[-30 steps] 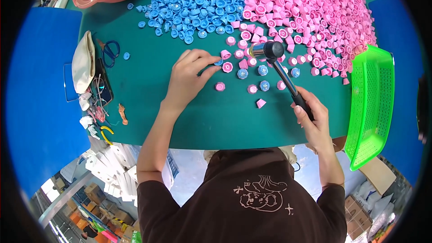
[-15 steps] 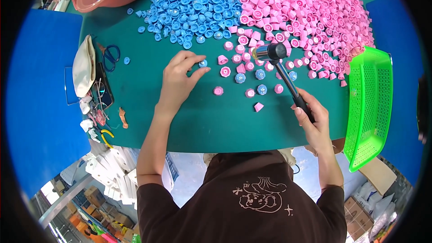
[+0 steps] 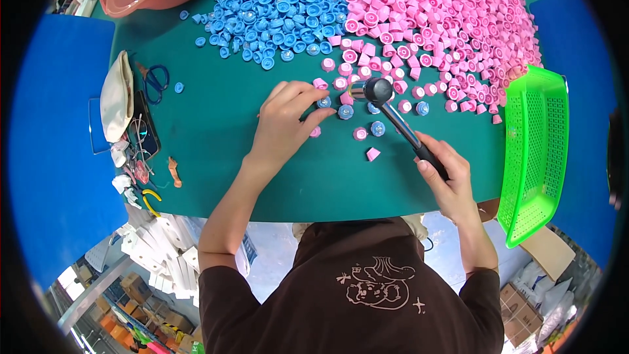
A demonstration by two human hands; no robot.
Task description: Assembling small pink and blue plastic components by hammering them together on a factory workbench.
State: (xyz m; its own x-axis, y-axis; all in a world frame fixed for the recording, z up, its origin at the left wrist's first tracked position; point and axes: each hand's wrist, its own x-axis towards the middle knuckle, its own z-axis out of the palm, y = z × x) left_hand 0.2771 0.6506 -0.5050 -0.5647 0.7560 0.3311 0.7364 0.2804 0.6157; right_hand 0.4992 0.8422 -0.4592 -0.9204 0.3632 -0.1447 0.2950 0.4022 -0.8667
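Gripping the hammer (image 3: 401, 123) by its dark handle in the right hand (image 3: 447, 176), fingers wrapped fully around, forearm rising from the lower right. Tilting the hammer's head up and leftward over the bench (image 3: 314, 187). Bending the left hand (image 3: 296, 110) in from the lower left, wrist raised, thumb and forefinger nearly closed, pinched about one blue piece (image 3: 324, 101) just left of the hammer's head.

Counting five blue pieces near the hammer: the pinched one, one (image 3: 345, 112) just below and left of the hammer's head, one partly hidden behind that head, one (image 3: 378, 128) left of the shaft, one (image 3: 422, 108) right of it. Counting two pink cups in plain view nearer the person than the hammer's head, plus a third partly covered by the left hand.

Heaped beyond the hammer, too many to count: blue pieces (image 3: 275, 16) farther left, pink cups (image 3: 439, 19) straight beyond and rightward. Standing right of the hammer: one green basket (image 3: 514, 164).
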